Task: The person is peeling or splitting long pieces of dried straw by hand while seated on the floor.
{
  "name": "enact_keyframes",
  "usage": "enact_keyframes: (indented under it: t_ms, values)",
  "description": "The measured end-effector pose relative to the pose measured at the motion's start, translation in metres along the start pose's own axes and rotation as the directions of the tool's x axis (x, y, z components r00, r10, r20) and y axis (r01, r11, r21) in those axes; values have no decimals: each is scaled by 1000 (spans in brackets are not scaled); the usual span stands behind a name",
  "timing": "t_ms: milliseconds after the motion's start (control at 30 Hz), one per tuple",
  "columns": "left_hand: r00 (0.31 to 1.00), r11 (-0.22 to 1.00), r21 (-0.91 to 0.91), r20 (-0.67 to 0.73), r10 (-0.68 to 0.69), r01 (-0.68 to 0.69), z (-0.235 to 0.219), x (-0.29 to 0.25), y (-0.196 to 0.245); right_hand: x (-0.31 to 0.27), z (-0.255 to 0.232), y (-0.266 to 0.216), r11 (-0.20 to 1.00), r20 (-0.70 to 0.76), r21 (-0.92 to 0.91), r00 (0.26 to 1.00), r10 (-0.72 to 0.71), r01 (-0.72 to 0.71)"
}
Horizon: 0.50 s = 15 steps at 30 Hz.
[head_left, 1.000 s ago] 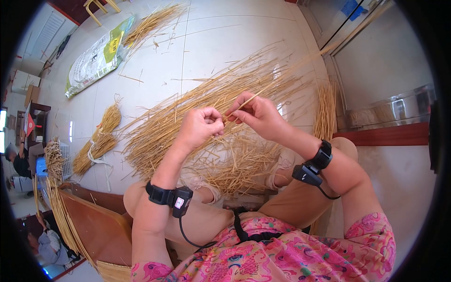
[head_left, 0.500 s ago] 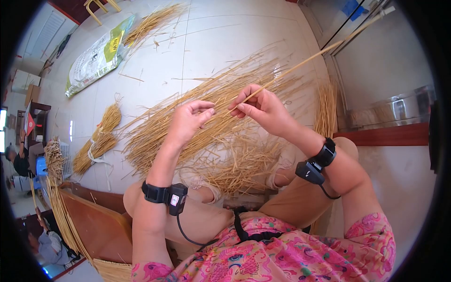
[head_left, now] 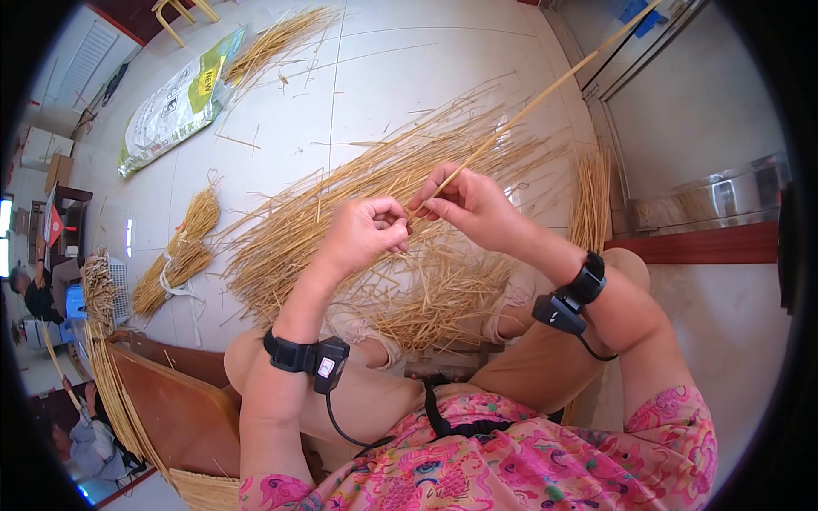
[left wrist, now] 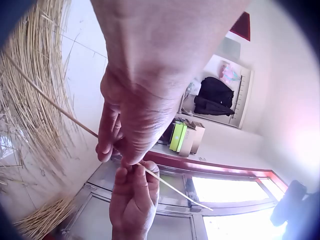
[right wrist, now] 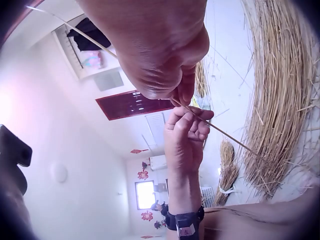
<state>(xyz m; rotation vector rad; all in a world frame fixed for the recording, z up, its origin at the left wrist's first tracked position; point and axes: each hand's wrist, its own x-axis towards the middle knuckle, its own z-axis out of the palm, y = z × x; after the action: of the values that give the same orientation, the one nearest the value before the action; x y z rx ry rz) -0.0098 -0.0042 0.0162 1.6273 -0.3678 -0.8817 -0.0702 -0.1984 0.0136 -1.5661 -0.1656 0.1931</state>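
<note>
A single long straw stalk (head_left: 545, 94) slants from between both hands up to the far right. My right hand (head_left: 473, 203) pinches it between thumb and fingers. Close beside, my left hand (head_left: 362, 234) pinches the stalk's lower part with curled fingers. In the left wrist view the stalk (left wrist: 175, 189) passes through the fingers of both hands, which almost meet. The right wrist view shows the stalk (right wrist: 235, 140) running on past the left hand (right wrist: 184, 142) over the floor. Beneath the hands lies a broad pile of loose straw (head_left: 298, 247).
Short straw pieces (head_left: 452, 298) lie between the feet. A tied straw bundle (head_left: 177, 255) rests at left, near a printed sack (head_left: 170, 115). Another straw bundle (head_left: 590, 200) stands by the metal door (head_left: 699, 128). A brown wooden panel (head_left: 175, 404) is at lower left; people sit beyond it.
Half a second ago the left hand was apart from the stalk with its fingers looser; it has come back to the right hand and pinches the stalk. The stalk's far end has swung upward.
</note>
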Motion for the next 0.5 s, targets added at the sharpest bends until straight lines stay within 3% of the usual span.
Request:
enact_keyframes:
  t_ms: [233,433,500]
  values:
    - [1000,1000,3,-30,9,-9,1,3,-1,-1,5,-2,1000,-26,-21,1000,14,-14]
    - [975,998,-38,-220,37,-47,-1,10,-4,2,12,-4,996,-114,-52,990,-76,71]
    - [934,996,-75,-358,17,-47,-5,15,-8,2,12,-4,992,-166,-30,978,-124,121]
